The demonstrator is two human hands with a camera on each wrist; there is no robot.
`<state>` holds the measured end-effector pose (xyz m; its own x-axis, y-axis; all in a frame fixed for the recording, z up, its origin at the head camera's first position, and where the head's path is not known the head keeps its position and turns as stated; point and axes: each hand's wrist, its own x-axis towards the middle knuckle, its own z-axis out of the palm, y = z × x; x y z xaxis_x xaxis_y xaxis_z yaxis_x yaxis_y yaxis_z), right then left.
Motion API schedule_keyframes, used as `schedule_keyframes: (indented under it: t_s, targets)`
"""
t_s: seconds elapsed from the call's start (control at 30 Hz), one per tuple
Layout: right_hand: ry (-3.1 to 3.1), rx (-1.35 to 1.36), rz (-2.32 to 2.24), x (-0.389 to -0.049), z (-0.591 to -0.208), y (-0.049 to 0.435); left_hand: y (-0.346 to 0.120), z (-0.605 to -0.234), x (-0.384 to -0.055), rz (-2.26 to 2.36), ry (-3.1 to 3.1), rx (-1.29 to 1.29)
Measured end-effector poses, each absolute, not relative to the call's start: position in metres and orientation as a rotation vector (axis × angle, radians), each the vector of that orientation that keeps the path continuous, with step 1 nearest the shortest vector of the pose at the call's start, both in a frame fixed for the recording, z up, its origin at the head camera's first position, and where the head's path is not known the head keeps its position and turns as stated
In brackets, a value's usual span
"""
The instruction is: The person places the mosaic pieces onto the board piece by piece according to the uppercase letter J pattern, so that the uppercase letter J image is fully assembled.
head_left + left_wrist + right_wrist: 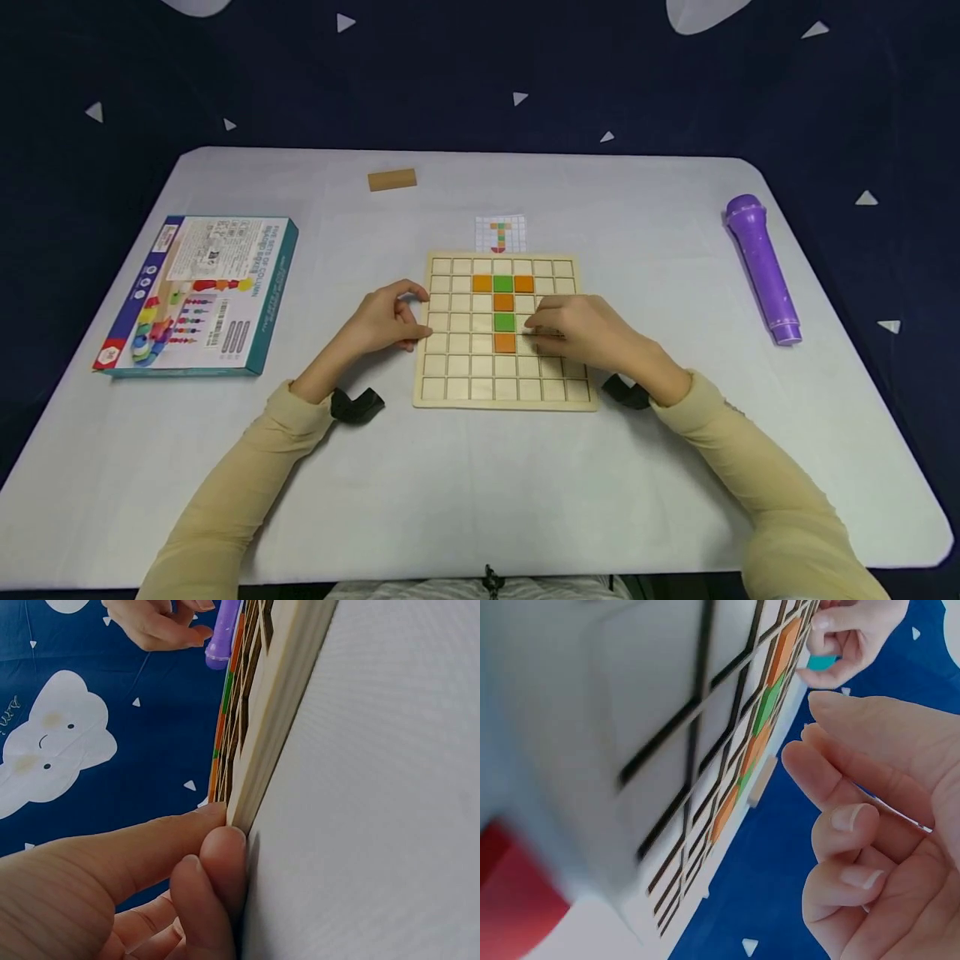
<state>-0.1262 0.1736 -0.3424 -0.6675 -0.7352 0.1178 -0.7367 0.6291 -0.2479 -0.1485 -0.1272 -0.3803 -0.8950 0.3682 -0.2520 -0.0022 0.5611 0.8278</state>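
Note:
A wooden grid board lies on the table, with several orange and green square tiles forming a T in its cells. At the board's left edge, my left hand grips the rim with thumb and fingertips; the left wrist view shows the fingertips against the board's corner. My right hand hovers over the board's right half, beside the tile column. Its fingers are loosely bent, and the right wrist view shows a gap between thumb and fingers with nothing visible in it. Beyond the board's far edge lies a small pattern card.
A toy box lies at the left, and a purple cylinder at the right. Near the far edge sits a small brown strip. A blurred red thing shows low in the right wrist view; I cannot tell what it is.

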Motion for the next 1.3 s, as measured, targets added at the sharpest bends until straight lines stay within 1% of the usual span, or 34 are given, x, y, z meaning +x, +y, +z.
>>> schedule_keyframes:
  t_s: [0.4,0.8,1.3]
  targets:
    - [-2.906,1.119,0.417,-0.121,-0.344,0.208,-0.127,-0.38,-0.147,1.277,2.393,0.305]
    - [-2.855,1.043,0.426,-0.114,-0.349,0.236,-0.127,-0.379,-0.147,1.281,2.391,0.307]
    - [-3.024,0.944,0.359,-0.104,-0.347,0.249,-0.127,-0.38,-0.148,1.281,2.387,0.309]
